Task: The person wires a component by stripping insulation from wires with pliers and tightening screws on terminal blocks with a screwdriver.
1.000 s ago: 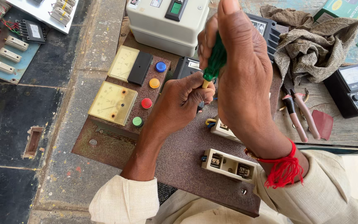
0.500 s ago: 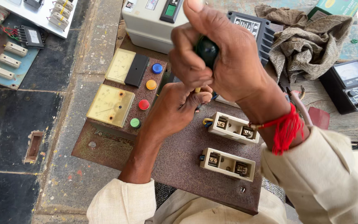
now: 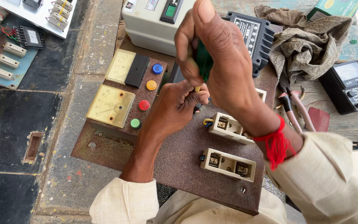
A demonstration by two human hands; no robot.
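My right hand [image 3: 220, 62] is wrapped around the green handle of a screwdriver [image 3: 204, 64], held upright over a rusty brown metal panel [image 3: 179, 157]. My left hand [image 3: 179, 105] pinches the screwdriver's shaft low down, near the panel; the tip is hidden behind its fingers. Two cream fuse holders [image 3: 228, 166] sit on the panel just right of and below my left hand. A red thread is tied around my right wrist.
On the panel's left are two yellowed meters [image 3: 110, 105] and coloured buttons [image 3: 144, 105]. Behind stand a beige box [image 3: 158, 23] and a black finned unit [image 3: 251, 35]. A rag [image 3: 311, 45], pliers [image 3: 295, 110] and a black multimeter [image 3: 353, 85] lie at right.
My right hand has turned and shifted on the screwdriver handle, moving leftward in view. My left hand has stayed at the shaft. The view has drifted slightly.
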